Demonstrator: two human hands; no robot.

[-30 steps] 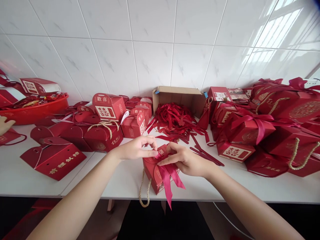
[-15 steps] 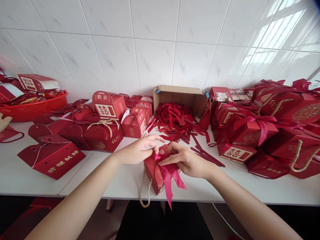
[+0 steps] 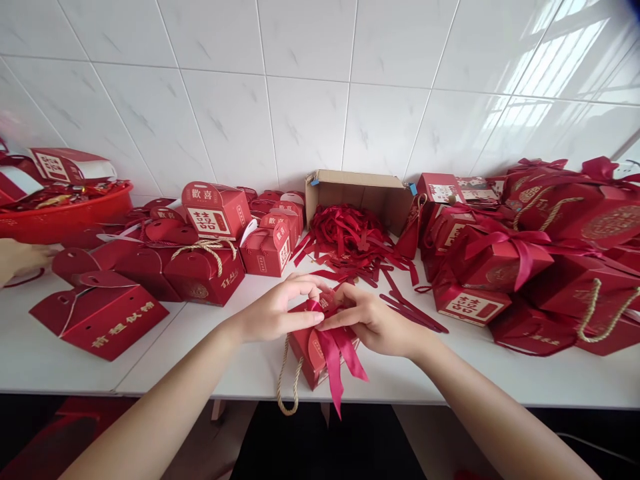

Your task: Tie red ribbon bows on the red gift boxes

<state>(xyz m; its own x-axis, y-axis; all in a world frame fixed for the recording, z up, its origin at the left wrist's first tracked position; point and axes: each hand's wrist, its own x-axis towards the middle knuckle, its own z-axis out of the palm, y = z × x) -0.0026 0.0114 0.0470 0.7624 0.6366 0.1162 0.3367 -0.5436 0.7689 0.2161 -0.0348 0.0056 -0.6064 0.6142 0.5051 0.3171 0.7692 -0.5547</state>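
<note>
A small red gift box point(image 3: 310, 353) with a gold rope handle point(image 3: 286, 387) stands near the front edge of the white table point(image 3: 240, 360). A dark red ribbon point(image 3: 337, 360) lies over its top, with two tails hanging down the front. My left hand point(image 3: 277, 313) pinches the ribbon at the top of the box from the left. My right hand point(image 3: 373, 320) pinches it from the right, and the fingertips of both hands meet over the knot.
A cardboard box point(image 3: 360, 197) spilling red ribbons point(image 3: 350, 240) sits against the tiled wall. Unfolded and folded red boxes point(image 3: 200, 260) crowd the left, ribbon-tied boxes point(image 3: 505, 257) the right. A red basin point(image 3: 65, 213) stands far left, and another person's hand point(image 3: 20, 257) is beside it.
My fingertips have closed together over the ribbon on the box top. The other person's hand at the far left has reached further in toward the boxes.
</note>
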